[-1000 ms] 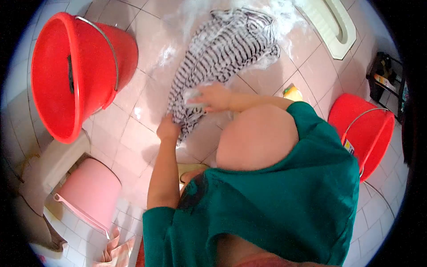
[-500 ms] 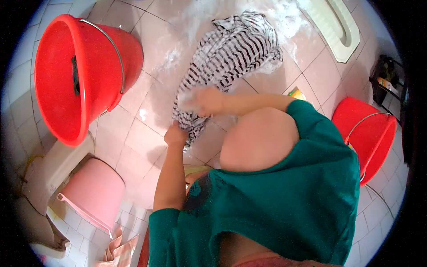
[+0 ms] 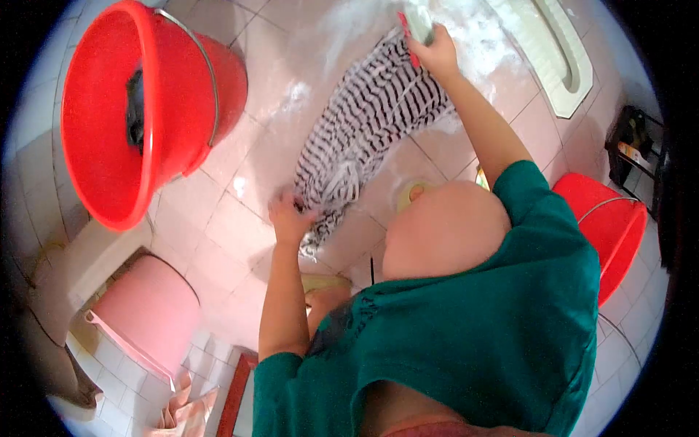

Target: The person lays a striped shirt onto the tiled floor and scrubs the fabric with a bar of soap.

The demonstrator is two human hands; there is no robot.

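Note:
A wet black-and-white striped cloth (image 3: 364,120) lies stretched over the tiled floor, with suds on and around it. At its far end, my right hand (image 3: 439,54) is closed around a scrub brush (image 3: 418,28) with a pale back and red bristles. The brush is at the cloth's top edge. My left hand (image 3: 290,217) rests at the near, bunched end of the cloth, its thumb and fingers apart and touching the fabric.
A big red bucket (image 3: 186,109) with dark contents stands at left, a pink bucket (image 3: 149,313) below it. Another red bucket (image 3: 593,226) is at right. A squat toilet (image 3: 557,54) lies upper right, near foam (image 3: 484,47). A black rack (image 3: 630,146) stands at far right.
My right hand has swept away from the cloth's near part to its far end with the brush. My left hand's fingers have spread from a closed grip. The cloth lies straighter.

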